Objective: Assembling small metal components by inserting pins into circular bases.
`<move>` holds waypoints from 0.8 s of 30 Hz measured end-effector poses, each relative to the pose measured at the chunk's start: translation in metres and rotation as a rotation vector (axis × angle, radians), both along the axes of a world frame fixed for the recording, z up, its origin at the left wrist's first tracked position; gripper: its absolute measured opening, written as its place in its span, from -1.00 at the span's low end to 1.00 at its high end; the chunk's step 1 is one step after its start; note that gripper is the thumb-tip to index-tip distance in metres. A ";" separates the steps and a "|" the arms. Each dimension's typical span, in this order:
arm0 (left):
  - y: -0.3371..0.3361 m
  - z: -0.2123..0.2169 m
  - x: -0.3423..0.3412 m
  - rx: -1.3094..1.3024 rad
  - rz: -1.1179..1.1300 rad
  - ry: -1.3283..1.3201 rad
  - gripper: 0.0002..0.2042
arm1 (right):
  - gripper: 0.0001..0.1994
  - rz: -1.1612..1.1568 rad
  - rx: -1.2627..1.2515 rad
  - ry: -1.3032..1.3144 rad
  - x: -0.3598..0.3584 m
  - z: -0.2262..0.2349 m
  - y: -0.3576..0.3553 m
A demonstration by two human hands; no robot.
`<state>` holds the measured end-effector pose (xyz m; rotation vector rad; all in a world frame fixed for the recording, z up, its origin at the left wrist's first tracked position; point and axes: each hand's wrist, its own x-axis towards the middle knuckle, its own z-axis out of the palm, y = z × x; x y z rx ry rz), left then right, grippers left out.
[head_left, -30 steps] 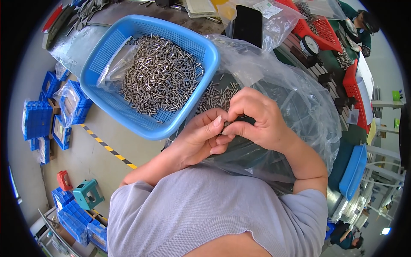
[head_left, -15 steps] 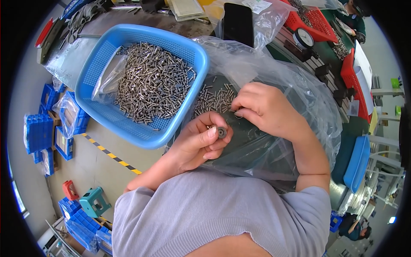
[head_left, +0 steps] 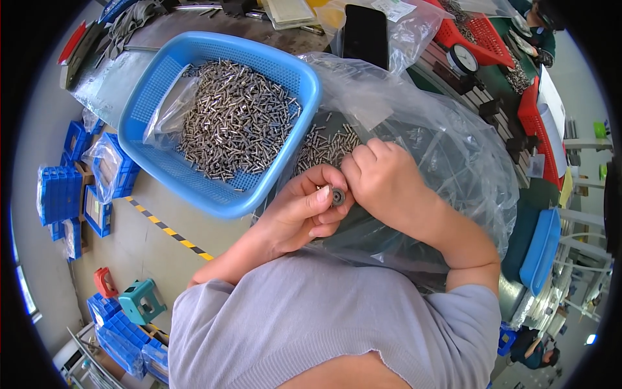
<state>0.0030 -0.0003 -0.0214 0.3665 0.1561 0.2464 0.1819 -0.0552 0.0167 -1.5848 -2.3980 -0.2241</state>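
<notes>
The left hand (head_left: 299, 212) pinches a round dark metal part (head_left: 337, 196) just beside the curled right hand (head_left: 386, 185), whose fingertips are hidden, so whether it grips anything cannot be told.

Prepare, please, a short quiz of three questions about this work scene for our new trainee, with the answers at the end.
1. True or false: the person's left hand is empty.
2. What colour is the basket with the pile of small metal pins?
3. Where does the black phone lie?
a) inside the basket
b) to the left of the basket
c) to the right of the basket

Key: 1. False; it holds a dark round metal part. 2. Blue. 3. c
</notes>
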 end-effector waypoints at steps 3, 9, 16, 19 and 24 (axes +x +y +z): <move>-0.001 -0.001 0.001 -0.004 0.018 -0.018 -0.72 | -0.93 0.028 -0.069 0.154 0.014 0.002 0.002; -0.001 -0.001 -0.001 0.000 0.027 -0.006 -0.72 | -0.93 -0.102 -0.480 0.945 0.020 0.032 0.002; 0.000 0.000 -0.001 -0.024 0.019 -0.006 -0.72 | -0.94 -0.022 -0.583 1.366 0.010 0.021 -0.002; 0.000 0.000 -0.001 -0.031 0.017 0.021 -0.71 | -0.91 0.162 -0.419 1.159 0.013 0.015 0.004; 0.000 -0.002 -0.002 -0.038 0.018 0.022 -0.72 | -0.89 0.137 -0.413 1.126 0.008 0.014 0.004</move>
